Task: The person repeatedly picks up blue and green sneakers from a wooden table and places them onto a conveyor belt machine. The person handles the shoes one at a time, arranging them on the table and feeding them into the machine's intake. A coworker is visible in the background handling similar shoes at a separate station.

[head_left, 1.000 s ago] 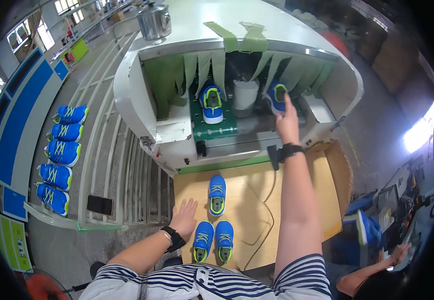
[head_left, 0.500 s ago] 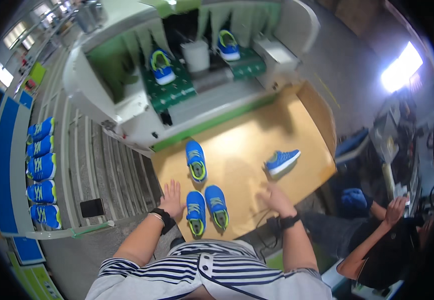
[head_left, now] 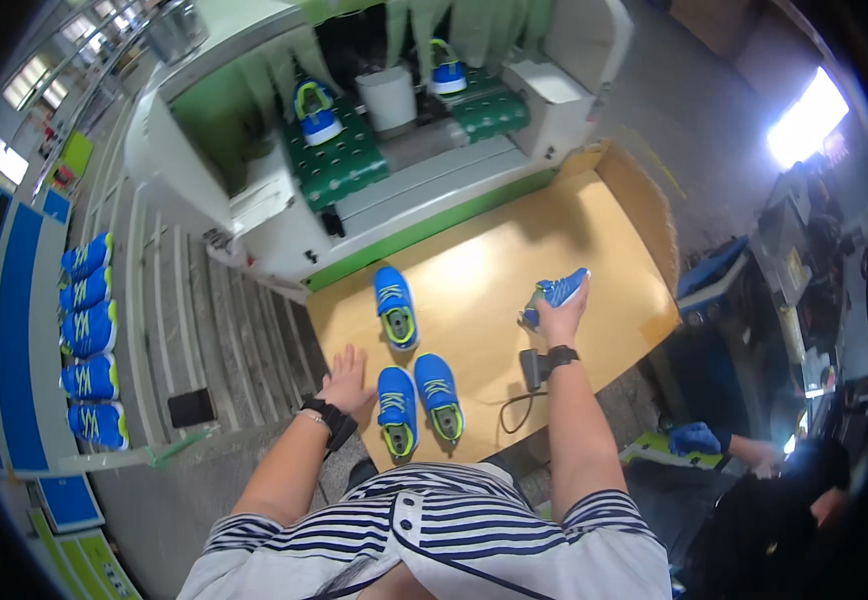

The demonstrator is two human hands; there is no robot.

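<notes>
My right hand (head_left: 560,320) is closed around a blue sneaker (head_left: 567,286) at the right part of the tan board; my palm and fingers cover much of it. Toward the left edge of the board, my left hand (head_left: 349,378) rests flat with fingers spread, holding nothing. To the right of it stand two blue sneakers side by side, a left one (head_left: 395,400) and a right one (head_left: 438,392), with pale green laces and lime linings. Another blue sneaker (head_left: 394,305) stands just beyond them. All three point away from me.
Beyond the tan board (head_left: 474,300) is a white machine with green conveyor belts (head_left: 339,160), two blue sneakers and a white bucket (head_left: 387,97). Several blue sneakers line a rack (head_left: 91,330) at left, near a dark phone (head_left: 191,407). A co-worker's blue-gloved hand (head_left: 696,438) is at right.
My right hand has reached forward and taken hold of the sneaker at right, which now tilts in my grasp. My left hand stays nearly in place. The co-worker has shifted lower.
</notes>
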